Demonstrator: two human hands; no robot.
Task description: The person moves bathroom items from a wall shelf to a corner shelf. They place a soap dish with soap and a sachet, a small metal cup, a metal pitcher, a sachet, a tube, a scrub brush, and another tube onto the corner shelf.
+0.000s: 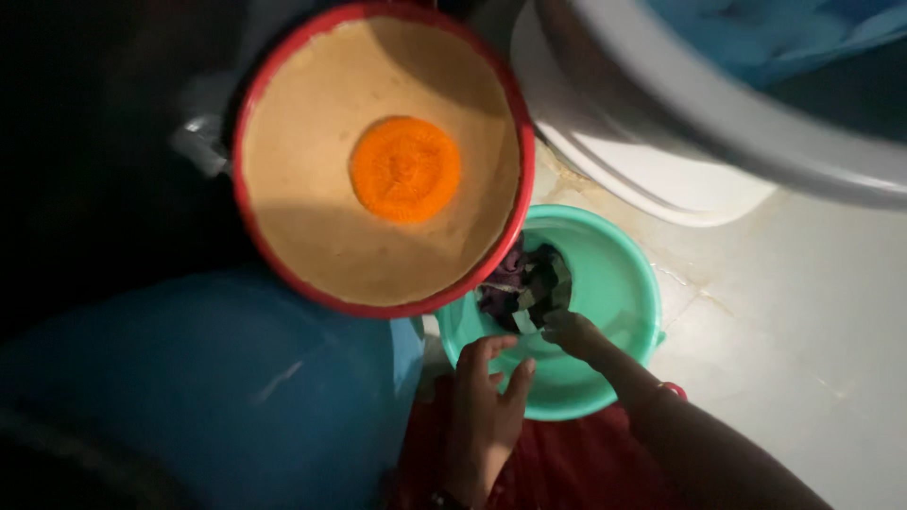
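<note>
Floor: pale tiled surface (pixel 803 312), lit on the far side of the green basin (pixel 619 283); the near-left side of the room falls into deep shadow. The green basin sits on this floor and serves as reference. Inside it, toward its upper-left wall, lies a heap of dark wet cloth (pixel 524 288). Overlapping the basin's upper-left rim is a red-rimmed tub (pixel 378 161) of murky tan water with an orange scrub pad (pixel 406 170) floating at centre. Below-left of the basin, a blue drum (pixel 208 397), touching or nearly so. Above-right, a white rounded appliance (pixel 680 142) crowds that edge; open floor remains only to the basin's right.

Right hand (pixel 572 331) is in the basin, apparently pinching the cloth; dim view. Left hand (pixel 487 397) hovers over the near rim, fingers spread, holding nothing.
</note>
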